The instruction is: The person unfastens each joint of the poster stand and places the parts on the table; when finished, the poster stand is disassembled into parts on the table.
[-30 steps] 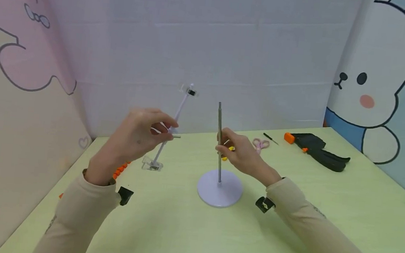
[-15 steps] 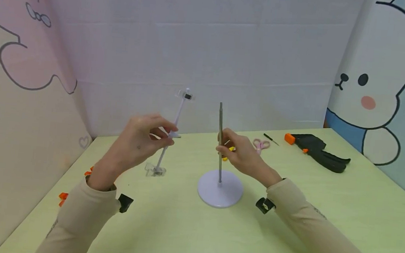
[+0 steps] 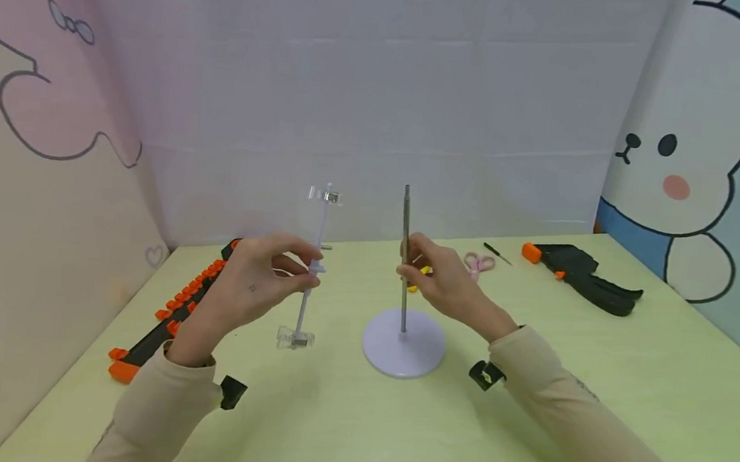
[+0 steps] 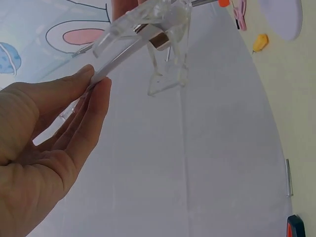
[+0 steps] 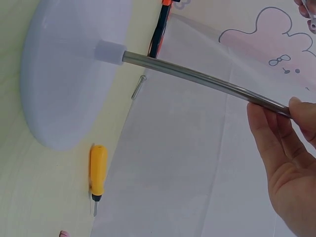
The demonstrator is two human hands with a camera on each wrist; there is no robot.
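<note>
My left hand pinches a thin white rod near its middle between thumb and fingertips, above the table. At either end of the rod sits a clear plastic clip, the upper clip and the lower clip. In the left wrist view one clear clip is seen close up. To the right, my right hand pinches an upright metal pole about halfway up. The pole rises from a round white base on the table. A gap separates the clip rod from the pole.
Behind the right hand lies a yellow-handled screwdriver. Pink scissors, a small black screwdriver and a black-and-orange pistol-grip tool lie farther right. An orange-and-black toothed bar runs along the left. A metal pin lies near the back edge.
My left hand has come down a little, and its rod has turned from slanted to nearly upright. More of the orange-and-black bar shows. The right hand keeps its grip on the pole.
</note>
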